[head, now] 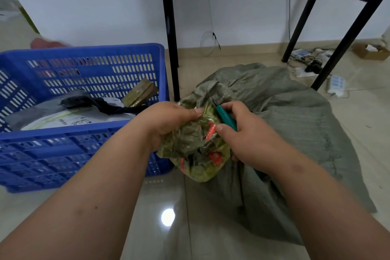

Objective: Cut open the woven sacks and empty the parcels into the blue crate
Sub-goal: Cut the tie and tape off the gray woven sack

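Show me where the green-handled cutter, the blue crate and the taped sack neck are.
green-handled cutter (226, 119), head view, on the handle between the fingers.
blue crate (88, 47), head view, on the far rim.
taped sack neck (194, 143), head view, on the bunched, taped fabric.

white wall (105, 2) | glossy tiled floor (164, 207) | 2 black table legs (169, 27)

Makeshift parcel-sorting room or small office, glossy tiled floor (160, 207), plain white wall (95, 6), black folding table legs (168, 27), blue crate (84, 148) of parcels, woven sack (285, 116), loose cables and power adapters (312, 63), small open cardboard box (371, 51).
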Tool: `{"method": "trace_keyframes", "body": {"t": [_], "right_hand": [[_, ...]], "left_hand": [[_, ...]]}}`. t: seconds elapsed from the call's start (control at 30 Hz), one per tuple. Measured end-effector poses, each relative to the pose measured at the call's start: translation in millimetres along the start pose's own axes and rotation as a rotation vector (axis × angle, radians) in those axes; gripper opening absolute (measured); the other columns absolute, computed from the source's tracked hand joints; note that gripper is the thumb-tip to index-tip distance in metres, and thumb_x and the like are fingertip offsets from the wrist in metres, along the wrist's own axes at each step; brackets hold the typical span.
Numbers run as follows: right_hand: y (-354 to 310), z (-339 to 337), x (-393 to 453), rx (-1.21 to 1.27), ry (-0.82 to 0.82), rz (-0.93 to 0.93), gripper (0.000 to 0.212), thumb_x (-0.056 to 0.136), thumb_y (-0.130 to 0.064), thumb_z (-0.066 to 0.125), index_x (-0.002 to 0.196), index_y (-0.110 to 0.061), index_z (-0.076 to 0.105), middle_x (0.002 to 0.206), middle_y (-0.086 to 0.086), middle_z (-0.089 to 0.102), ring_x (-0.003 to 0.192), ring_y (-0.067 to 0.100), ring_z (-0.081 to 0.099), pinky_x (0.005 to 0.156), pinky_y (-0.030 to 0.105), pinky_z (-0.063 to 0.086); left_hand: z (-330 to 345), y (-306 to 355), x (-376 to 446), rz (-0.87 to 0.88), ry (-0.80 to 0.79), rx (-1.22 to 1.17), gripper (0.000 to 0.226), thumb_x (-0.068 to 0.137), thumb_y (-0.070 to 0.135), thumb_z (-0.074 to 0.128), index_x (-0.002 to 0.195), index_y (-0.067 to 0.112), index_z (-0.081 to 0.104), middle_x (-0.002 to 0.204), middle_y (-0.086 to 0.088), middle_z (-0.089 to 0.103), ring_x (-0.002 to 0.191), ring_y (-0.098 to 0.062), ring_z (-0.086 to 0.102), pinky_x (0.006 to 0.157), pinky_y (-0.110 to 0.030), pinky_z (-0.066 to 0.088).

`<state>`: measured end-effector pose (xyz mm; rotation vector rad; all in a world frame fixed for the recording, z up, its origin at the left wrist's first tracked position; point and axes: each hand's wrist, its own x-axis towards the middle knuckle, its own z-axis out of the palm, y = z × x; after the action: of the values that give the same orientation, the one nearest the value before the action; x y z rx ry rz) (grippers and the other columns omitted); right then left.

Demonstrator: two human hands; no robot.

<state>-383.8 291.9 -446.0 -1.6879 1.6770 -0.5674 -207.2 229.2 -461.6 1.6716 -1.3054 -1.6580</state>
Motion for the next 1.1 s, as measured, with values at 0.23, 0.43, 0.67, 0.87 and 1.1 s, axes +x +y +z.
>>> {"method": "trace_keyframes", "body": {"t": [0.23, 0.43, 0.67, 0.87, 1.1], "right_hand": [[0, 3, 3, -0.009, 0.06, -0.025, 0.044, 0.097, -0.036, 0.052, 0.137, -0.034, 0.035, 0.109, -0.008, 0.054, 0.087, 0.015, 0.062, 0.08, 0.04, 0.056], [1, -1, 5, -0.044, 0.104, 0.019, 0.049, 0.097, -0.036, 0.053, 0.142, -0.036, 0.035, 0.119, -0.003, 0.053, 0.085, 0.021, 0.065, 0.079, 0.041, 0.058], [-15, -41, -8, 0.001, 0.12, 0.002, 0.044, 0.095, -0.037, 0.056, 0.138, -0.034, 0.045, 0.103, -0.004, 0.062, 0.055, 0.011, 0.066, 0.051, 0.023, 0.051], [-28, -68, -27, 0.171, -0.052, 0.02, 0.021, 0.097, -0.023, 0.05, 0.112, -0.033, 0.06, 0.081, 0.013, 0.068, 0.053, 0.022, 0.065, 0.057, 0.039, 0.055], [-34, -57, -29, 0.145, -0.225, 0.008, 0.019, 0.102, -0.019, 0.044, 0.1, -0.011, 0.061, 0.077, 0.014, 0.061, 0.05, 0.024, 0.064, 0.047, 0.033, 0.053]], "left_hand": [[-2, 15, -8, 0.296, 0.188, 0.127, 0.019, 0.077, 0.026, 0.08, 0.089, 0.015, 0.07, 0.088, -0.006, 0.075, 0.091, -0.025, 0.07, 0.092, -0.05, 0.054], [-6, 29, -20, 0.579, 0.46, 0.467, 0.028, 0.089, 0.031, 0.068, 0.094, 0.04, 0.042, 0.08, 0.014, 0.072, 0.085, -0.014, 0.065, 0.09, -0.048, 0.049], [-16, 25, -22, 0.664, 0.233, 0.458, 0.017, 0.091, 0.021, 0.065, 0.094, 0.038, 0.065, 0.093, 0.01, 0.068, 0.09, -0.01, 0.065, 0.082, -0.035, 0.055], [-12, 23, -21, 0.601, 0.232, 0.572, 0.047, 0.058, 0.052, 0.079, 0.1, 0.052, 0.058, 0.095, 0.026, 0.065, 0.095, -0.002, 0.064, 0.103, -0.051, 0.042], [-5, 24, -21, 0.659, 0.28, 0.579, 0.044, 0.069, 0.035, 0.086, 0.093, 0.054, 0.054, 0.101, 0.032, 0.061, 0.106, 0.005, 0.058, 0.105, -0.049, 0.04]]}}
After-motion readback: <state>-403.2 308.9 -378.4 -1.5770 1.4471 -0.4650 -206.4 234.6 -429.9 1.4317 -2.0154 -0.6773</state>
